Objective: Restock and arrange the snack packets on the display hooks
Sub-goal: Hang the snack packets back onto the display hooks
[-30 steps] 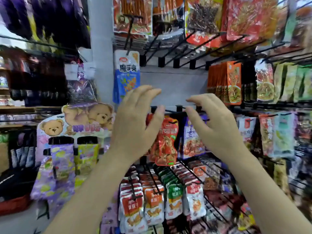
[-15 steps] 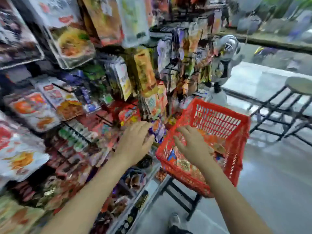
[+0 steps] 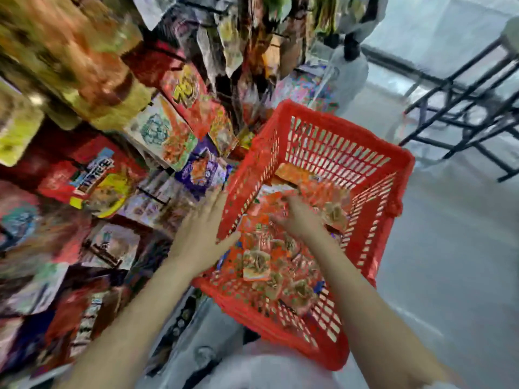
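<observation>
So I've got one red basket (image 3: 334, 141) holding a heap of orange packets (image 3: 257, 262), too blurry to count. Left hand (image 3: 200, 234) flat against its wall, right hand (image 3: 299, 217) in the heap, grip unclear.

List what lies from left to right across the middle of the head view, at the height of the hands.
Hanging snack packets on the display rack → left hand, against the basket's outer wall → right hand, among the orange packets → red plastic slatted basket's right wall → grey floor.
</observation>
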The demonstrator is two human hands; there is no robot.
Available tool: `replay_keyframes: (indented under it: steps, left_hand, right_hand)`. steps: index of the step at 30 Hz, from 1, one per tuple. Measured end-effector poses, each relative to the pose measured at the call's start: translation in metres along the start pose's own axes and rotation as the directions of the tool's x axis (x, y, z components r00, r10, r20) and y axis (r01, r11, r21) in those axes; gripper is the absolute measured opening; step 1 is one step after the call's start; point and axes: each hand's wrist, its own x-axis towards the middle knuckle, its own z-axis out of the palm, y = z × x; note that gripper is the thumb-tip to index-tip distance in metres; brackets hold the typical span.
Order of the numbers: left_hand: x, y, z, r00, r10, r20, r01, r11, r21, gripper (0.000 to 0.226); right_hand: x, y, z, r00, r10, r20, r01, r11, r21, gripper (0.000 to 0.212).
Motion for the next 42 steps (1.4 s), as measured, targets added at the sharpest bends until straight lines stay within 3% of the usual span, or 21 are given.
replay_keyframes:
  steps: [4, 9, 13, 17, 21, 26, 30, 33, 37, 39, 42]
  left_hand:
    - [-0.013, -0.008, 0.001, 0.999, -0.019, 0.049, 0.019, 1.0, 0.01, 0.095]
    - [-0.018, -0.005, -0.001, 0.996, -0.029, 0.081, 0.026, 0.999, 0.034, 0.094]
    - [-0.02, -0.003, -0.005, 0.993, -0.044, 0.105, 0.042, 0.999, 0.028, 0.093]
    - [-0.02, -0.002, -0.007, 0.993, -0.042, 0.107, 0.044, 0.999, -0.019, 0.092]
    - [-0.022, 0.0, -0.009, 0.993, -0.046, 0.111, 0.051, 0.998, -0.043, 0.09]
    - [-0.024, 0.001, -0.011, 0.988, -0.058, 0.142, 0.065, 0.997, -0.048, 0.09]
    - [-0.023, -0.002, -0.011, 0.985, -0.065, 0.163, 0.082, 0.991, -0.106, 0.088]
    - [-0.021, 0.001, -0.013, 0.993, -0.045, 0.113, 0.063, 0.984, -0.164, 0.087]
    - [-0.008, 0.026, -0.03, 0.997, -0.057, -0.042, 0.042, 0.955, -0.293, 0.086]
    - [0.001, 0.041, -0.042, 0.998, -0.063, 0.017, 0.065, 0.903, -0.424, 0.09]
    - [0.012, 0.06, -0.051, 0.968, -0.114, 0.224, 0.232, 0.749, -0.62, 0.093]
  right_hand:
    - [0.019, -0.007, 0.021, 0.996, 0.071, 0.061, -0.066, 0.994, -0.088, 0.082]
    - [0.016, -0.023, 0.048, 0.968, 0.126, 0.217, -0.109, 0.99, -0.085, 0.085]
    - [0.015, -0.017, 0.035, 0.957, 0.15, 0.247, -0.179, 0.979, 0.099, 0.082]
    - [0.007, 0.007, 0.006, 0.959, 0.222, 0.177, -0.261, 0.935, 0.242, 0.067]
    - [0.001, 0.01, 0.014, 0.958, 0.26, 0.118, -0.285, 0.844, 0.454, 0.062]
    - [-0.003, -0.002, 0.036, 0.949, 0.261, 0.178, -0.313, 0.696, 0.646, 0.062]
    - [0.0, 0.002, 0.04, 0.955, 0.232, 0.183, -0.29, 0.622, 0.727, 0.077]
    - [-0.014, -0.015, 0.009, 0.98, 0.153, 0.127, -0.195, 0.618, 0.761, 0.023]
    - [-0.026, -0.025, -0.029, 0.996, 0.037, 0.079, -0.085, 0.619, 0.781, 0.014]
    - [-0.032, -0.032, -0.045, 0.998, -0.027, 0.057, -0.03, 0.595, 0.803, 0.015]
    - [-0.042, -0.04, -0.062, 0.997, -0.076, 0.014, 0.023, 0.465, 0.885, 0.023]
